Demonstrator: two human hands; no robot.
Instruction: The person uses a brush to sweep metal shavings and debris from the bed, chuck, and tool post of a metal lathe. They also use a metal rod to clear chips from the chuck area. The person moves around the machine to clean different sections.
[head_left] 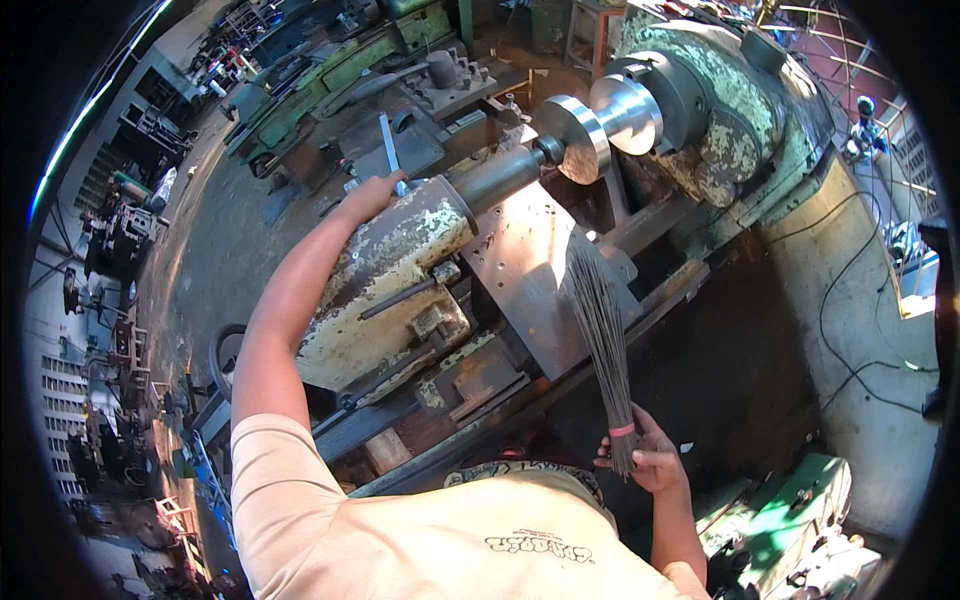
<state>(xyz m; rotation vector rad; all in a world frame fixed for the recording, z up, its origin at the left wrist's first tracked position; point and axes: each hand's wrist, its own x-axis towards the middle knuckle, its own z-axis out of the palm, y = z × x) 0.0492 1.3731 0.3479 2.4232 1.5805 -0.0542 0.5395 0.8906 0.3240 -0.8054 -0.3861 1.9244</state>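
Note:
My right hand (650, 452) is closed around the bound end of a stick broom (603, 330), a bundle of thin dark sticks tied with a pink band. Its loose tips spread over a flat metal plate (535, 285) on the lathe bed. My left arm reaches over the worn, pale green tailstock (390, 265). At its far side my left hand (375, 195) closes on the lower end of a caliper (389, 145), fingers partly hidden. A shiny spool-shaped metal workpiece (575, 140) sits between the tailstock centre and the dark chuck (665, 95).
The chipped green headstock (765, 95) stands at the far right. Behind the lathe is a carriage with a tool post (441, 70). A handwheel (226, 360) is at the tailstock's left end. Cables (825, 310) run down the panel on the right. A green machine part (790, 520) lies at lower right.

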